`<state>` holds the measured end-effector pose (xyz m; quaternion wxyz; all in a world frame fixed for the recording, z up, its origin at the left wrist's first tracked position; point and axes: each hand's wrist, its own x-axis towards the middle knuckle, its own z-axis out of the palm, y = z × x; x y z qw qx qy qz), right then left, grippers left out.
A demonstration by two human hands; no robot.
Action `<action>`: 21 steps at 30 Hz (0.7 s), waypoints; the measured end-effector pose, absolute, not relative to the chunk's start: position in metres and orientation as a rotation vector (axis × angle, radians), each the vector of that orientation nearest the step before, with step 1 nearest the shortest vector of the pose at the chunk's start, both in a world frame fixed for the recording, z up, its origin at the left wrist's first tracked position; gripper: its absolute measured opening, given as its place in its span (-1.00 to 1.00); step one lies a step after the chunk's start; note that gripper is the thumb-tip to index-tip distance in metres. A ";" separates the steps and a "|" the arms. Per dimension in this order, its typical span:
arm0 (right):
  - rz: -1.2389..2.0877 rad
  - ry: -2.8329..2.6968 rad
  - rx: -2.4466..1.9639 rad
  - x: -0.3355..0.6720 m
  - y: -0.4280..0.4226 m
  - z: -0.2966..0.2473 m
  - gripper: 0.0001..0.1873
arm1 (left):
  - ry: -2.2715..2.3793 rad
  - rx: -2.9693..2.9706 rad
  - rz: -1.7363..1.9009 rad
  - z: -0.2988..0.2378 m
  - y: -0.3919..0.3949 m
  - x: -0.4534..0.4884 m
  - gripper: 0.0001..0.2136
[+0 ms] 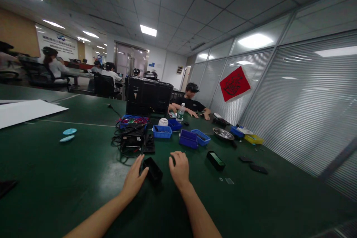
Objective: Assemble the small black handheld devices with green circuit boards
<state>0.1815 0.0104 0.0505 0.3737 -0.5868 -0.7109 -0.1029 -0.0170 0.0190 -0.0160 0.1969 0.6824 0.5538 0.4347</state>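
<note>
My left hand (pixel 134 179) reaches forward over the green table (pixel 69 178), fingers stretched out and touching the left side of a small black box (pixel 153 170). Just right of that box, my right hand (pixel 180 167) has its fingers curled down over a small dark object at its fingertips; what it is I cannot make out. A second black box with a green inside (pixel 215 160) lies to the right of my right hand.
Blue bins (pixel 162 131) (pixel 189 138) (pixel 201 137), a tangle of cables (pixel 131 141), a large black case (pixel 148 96), a metal dish (pixel 223 134) and a yellow tray (pixel 253 139) stand further back. A person (pixel 189 103) sits across the table. White board (pixel 25 111) at left.
</note>
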 end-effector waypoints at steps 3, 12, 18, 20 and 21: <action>-0.252 -1.636 -1.861 0.209 0.020 0.055 -0.65 | 1.547 2.022 1.064 -0.013 0.016 -0.014 -0.51; -0.101 -1.778 -2.299 0.214 0.030 0.032 -0.62 | 1.569 2.040 1.014 -0.005 0.010 -0.013 -0.66; -0.232 -1.865 -2.058 0.203 0.027 0.030 -0.60 | 1.542 2.041 1.058 -0.006 0.010 -0.014 -0.67; -0.188 -1.884 -1.991 0.201 0.025 0.032 -0.60 | 1.546 2.036 1.066 -0.006 0.011 -0.014 -0.66; -0.160 -1.879 -1.977 0.200 0.024 0.033 -0.59 | 1.549 2.031 1.069 -0.007 0.012 -0.014 -0.65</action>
